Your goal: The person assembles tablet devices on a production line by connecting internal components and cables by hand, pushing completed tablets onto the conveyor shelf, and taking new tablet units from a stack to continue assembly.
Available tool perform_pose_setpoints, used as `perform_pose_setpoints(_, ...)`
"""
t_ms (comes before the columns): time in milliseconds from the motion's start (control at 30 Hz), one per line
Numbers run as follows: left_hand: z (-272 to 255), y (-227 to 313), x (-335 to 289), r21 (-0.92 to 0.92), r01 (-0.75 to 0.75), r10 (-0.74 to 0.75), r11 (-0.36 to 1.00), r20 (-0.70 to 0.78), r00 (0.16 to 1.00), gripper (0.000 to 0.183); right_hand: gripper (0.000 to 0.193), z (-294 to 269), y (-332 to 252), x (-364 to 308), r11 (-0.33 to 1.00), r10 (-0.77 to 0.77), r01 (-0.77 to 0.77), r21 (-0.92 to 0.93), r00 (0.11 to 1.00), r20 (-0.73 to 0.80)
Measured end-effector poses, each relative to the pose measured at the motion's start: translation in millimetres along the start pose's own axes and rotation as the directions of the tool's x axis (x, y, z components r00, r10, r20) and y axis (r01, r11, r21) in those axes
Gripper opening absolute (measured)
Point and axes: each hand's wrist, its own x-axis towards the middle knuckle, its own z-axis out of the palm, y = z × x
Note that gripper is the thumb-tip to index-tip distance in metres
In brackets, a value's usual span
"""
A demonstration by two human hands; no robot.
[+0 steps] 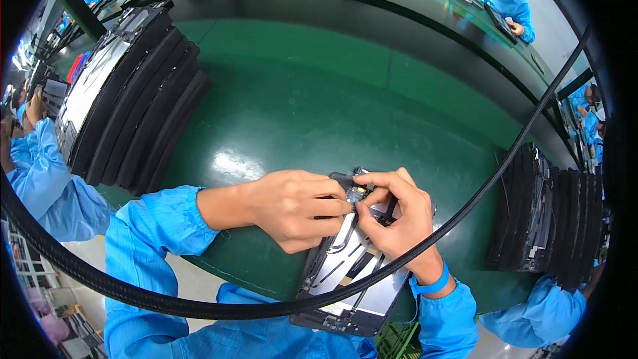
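Note:
An opened tablet (343, 266) with a black frame and silver-white inner panels lies tilted at the table's near edge, below my hands. Dark ribbon cables and strips run across its inside. My left hand (292, 209) reaches over its far left corner, fingers bent and pressed together at the small metal parts there. From the other side, my right hand (404, 216) curls its index finger and thumb in toward the same small parts (357, 193). Whatever the fingertips pinch is too small and covered to make out. A blue band (433, 284) circles my right wrist.
A thick black braided cable (266, 310) loops across the foreground, passing in front of the tablet. On the green table (292, 100), a tall stack of black padded trays (143, 103) stands left, another stack (525, 213) right. Co-workers in blue (508, 0) sit around the table and beyond it.

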Motion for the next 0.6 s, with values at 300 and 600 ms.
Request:
perform_pose_setpoints(300,21,98,14,-0.364,-0.172,0.264,0.915,0.221,0.939,0.056,0.058,1,6,-5,0.999,0.005,-0.003,0.047,0.998,-0.061)
perform_pose_setpoints(600,30,105,14,-0.394,0.021,0.14,0.919,0.376,0.916,0.062,0.044,-39,11,-2,0.959,-0.19,0.113,-0.259,0.936,-0.297)
